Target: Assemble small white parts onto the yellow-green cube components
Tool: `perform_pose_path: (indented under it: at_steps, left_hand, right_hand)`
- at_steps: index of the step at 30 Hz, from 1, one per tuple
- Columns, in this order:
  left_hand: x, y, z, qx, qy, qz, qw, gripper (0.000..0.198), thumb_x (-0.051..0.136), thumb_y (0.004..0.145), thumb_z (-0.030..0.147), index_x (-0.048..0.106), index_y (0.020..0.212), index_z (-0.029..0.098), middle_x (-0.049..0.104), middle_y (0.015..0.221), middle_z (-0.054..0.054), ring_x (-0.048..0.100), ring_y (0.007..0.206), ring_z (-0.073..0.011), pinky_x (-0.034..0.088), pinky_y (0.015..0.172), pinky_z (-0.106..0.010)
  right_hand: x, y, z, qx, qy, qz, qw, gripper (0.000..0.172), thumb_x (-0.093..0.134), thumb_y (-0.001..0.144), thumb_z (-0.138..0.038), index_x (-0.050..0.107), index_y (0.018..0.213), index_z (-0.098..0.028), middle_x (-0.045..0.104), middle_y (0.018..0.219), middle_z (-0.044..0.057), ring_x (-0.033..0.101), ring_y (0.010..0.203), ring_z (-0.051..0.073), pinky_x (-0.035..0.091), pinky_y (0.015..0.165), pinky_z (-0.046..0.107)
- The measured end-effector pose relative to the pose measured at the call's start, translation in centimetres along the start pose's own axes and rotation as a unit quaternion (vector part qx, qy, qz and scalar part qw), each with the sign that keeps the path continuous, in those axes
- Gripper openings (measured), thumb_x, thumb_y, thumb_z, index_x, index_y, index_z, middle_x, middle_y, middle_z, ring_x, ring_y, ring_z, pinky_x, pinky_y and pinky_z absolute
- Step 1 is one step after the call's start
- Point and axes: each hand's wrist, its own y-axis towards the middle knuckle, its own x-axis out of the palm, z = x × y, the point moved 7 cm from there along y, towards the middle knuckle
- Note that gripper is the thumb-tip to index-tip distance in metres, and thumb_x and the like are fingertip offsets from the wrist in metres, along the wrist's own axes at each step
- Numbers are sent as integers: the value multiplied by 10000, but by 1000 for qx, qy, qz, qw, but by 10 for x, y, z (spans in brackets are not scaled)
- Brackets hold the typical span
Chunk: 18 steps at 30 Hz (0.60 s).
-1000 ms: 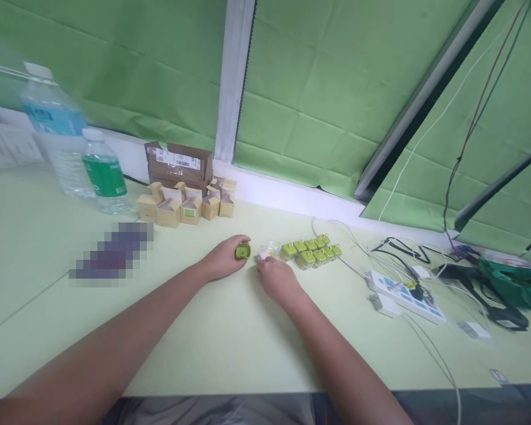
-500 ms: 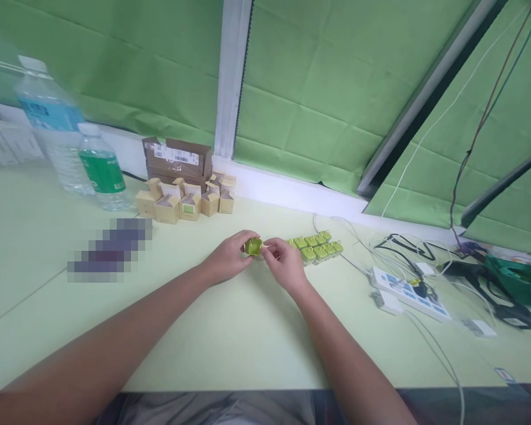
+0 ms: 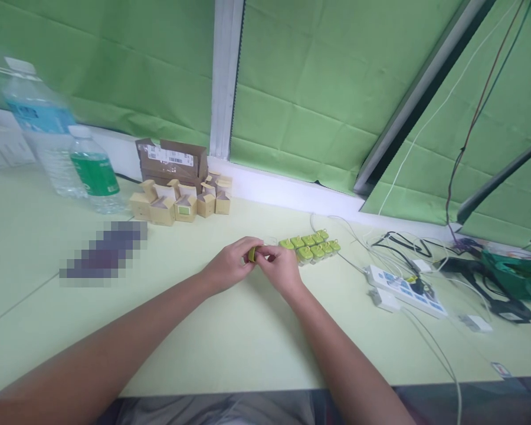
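Observation:
Over the middle of the table, my left hand [image 3: 229,267] grips a small green lid [image 3: 252,255] between thumb and fingers, the lid turned edge-on. My right hand [image 3: 282,270] is closed at the lid's right side, its thumb and fingertips pressed against it. Fingers cover most of the lid, and any loop on it is hidden. Just behind my hands the rim of a clear container [image 3: 269,241] shows in part. To the right of my right hand stand two rows of small clear jars with green lids [image 3: 305,254], each topped by a pale loop.
Several opened small cartons [image 3: 162,211] stand before a brown cardboard box [image 3: 172,165]. Two water bottles [image 3: 98,177] are at the left, near a blurred-out dark item [image 3: 106,254]. On the right lie a power strip [image 3: 405,289], tangled cables and a green bag [image 3: 517,274].
The lid has turned from showing its hollow inside to edge-on. My hands have drawn together around it, with the right fingertips now against it. The view has shifted slightly.

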Motion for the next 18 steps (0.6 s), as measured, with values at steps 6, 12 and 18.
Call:
perform_pose_path:
  at_steps: [6,12,18]
  left_hand:
    - [-1,0,4,31,3,20,999,410,487,839,105,591,1219,218,645,1218,-60,639,928,-172,549,864,-325]
    - [-5,3,-4,-7,-11,26,1000,395,535,821,111,595,1196,219,652,1145,-51,625,873,-163,548,780,-296]
    - [-5,2,0,16,-7,23,1000,414,525,829,81,596,1212,220,647,1188,-56,622,888,-154,540,783,-287]
  right_hand:
    - [0,-2,-9,-43,-47,6,998,265,515,868,-194,752,753,-226,656,662,-21,536,591,131,383,609,234]
    - [4,0,-11,-75,-37,-46,995,271,480,905,-171,746,918,-223,715,836,19,603,747,163,444,708,244]
    - [2,0,5,26,58,5,998,212,567,870,-219,774,911,-241,750,820,-16,624,614,145,483,644,251]
